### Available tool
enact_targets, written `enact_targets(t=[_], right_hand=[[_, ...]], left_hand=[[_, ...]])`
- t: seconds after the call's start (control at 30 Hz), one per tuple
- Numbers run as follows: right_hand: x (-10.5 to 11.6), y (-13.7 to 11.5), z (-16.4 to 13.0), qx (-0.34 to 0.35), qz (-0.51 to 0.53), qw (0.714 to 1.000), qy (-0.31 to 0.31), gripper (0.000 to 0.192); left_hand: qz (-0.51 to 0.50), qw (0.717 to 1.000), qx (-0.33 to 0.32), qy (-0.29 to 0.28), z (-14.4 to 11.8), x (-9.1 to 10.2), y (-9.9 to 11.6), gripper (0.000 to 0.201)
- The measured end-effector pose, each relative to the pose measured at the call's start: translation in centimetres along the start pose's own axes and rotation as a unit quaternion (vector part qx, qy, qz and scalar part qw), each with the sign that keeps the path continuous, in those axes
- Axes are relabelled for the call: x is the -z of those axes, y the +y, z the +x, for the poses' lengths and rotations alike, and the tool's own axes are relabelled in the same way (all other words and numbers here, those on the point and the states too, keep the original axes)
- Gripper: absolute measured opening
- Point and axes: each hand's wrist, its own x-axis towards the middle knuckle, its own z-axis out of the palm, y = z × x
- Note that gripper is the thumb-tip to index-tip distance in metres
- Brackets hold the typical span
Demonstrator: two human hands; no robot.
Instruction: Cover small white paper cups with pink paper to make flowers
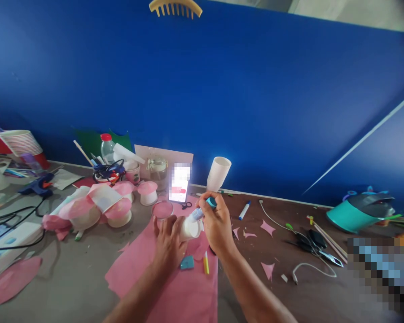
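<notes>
My left hand [170, 242] is closed around a small white paper cup [191, 229], which lies tipped on its side above a pink sheet [188, 296]. In my right hand [218, 224] is a light-blue tube [197, 214] with a teal end, which looks like a glue stick. Its pale end is at the cup's upper edge; I cannot tell whether they touch. Below the cup, a small blue piece [187, 263] and a yellow-and-white stick [206, 263] rest on the pink sheet. A taller white cup [218, 173] stands behind my right hand.
A lit phone [179, 183] leans at the back near a glass jar [157, 172]. Pink-covered cups [84, 211] cluster on the left. To the right lie pink scraps [268, 228], a blue marker [244, 210], a white cable [314, 264] and a teal container [358, 211].
</notes>
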Motion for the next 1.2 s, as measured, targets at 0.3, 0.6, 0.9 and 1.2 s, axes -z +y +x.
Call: enact_targets(t=[0.3,0.6,0.9,1.2], right_hand=[[1.4,0.8,1.6,-0.066,0.037,0.997,0.019,0.024],[1.5,-0.2,1.8,-0.072,0.164,0.981,0.076,0.032],[2.0,0.7,2.5,-0.111,0.197,0.973,0.054,0.031],[5.2,1.1,1.7,-0.227,0.220,0.944,-0.091,0.023]], left_hand=[[-0.065,0.987,0.127,0.075,0.6,-0.6,-0.6,0.040],[-0.126,0.980,0.140,0.054,0.5,-1.2,-0.6,0.045],[-0.229,0.955,0.185,0.031,0.8,-0.8,-0.5,0.043],[-0.208,0.959,0.188,0.035,0.7,-1.3,-0.5,0.044]])
